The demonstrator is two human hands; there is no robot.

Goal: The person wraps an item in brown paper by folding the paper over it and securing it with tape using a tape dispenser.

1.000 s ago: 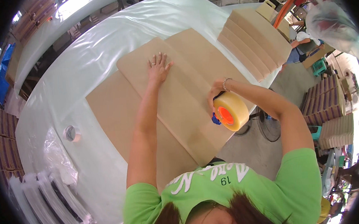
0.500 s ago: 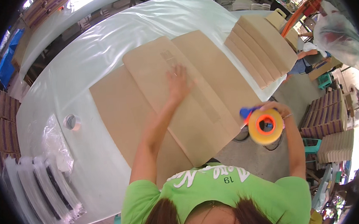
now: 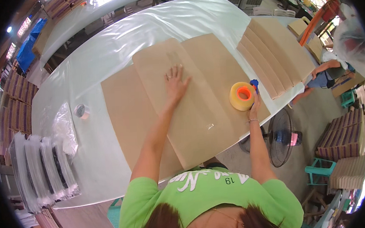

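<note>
A brown cardboard box (image 3: pixel 191 113) lies folded flat, its outer flaps spread to both sides. My left hand (image 3: pixel 176 87) rests palm down on its middle panel, fingers spread. Clear tape (image 3: pixel 210 126) glints on that panel near its close end, and another shiny patch shows beyond my left fingertips. In my right hand (image 3: pixel 255 105) is a tape dispenser (image 3: pixel 243 94), with a yellowish roll on an orange hub and a blue end. It is over the box's right flap; whether it touches the cardboard I cannot tell.
Folded cardboard boxes (image 3: pixel 277 56) are stacked at the table's right. On the plastic-covered table (image 3: pixel 97 161), a small tape roll (image 3: pixel 81 111), a clear plastic bag (image 3: pixel 64 129) and bundled plastic-wrapped items (image 3: pixel 44 170) lie left. A fan (image 3: pixel 281 137) stands beyond the right edge; another person is farther right.
My right hand has brought the tape dispenser from beyond the table's near right edge to above the right flap, turning it. My left hand stays flat on the box; the view has shifted slightly.
</note>
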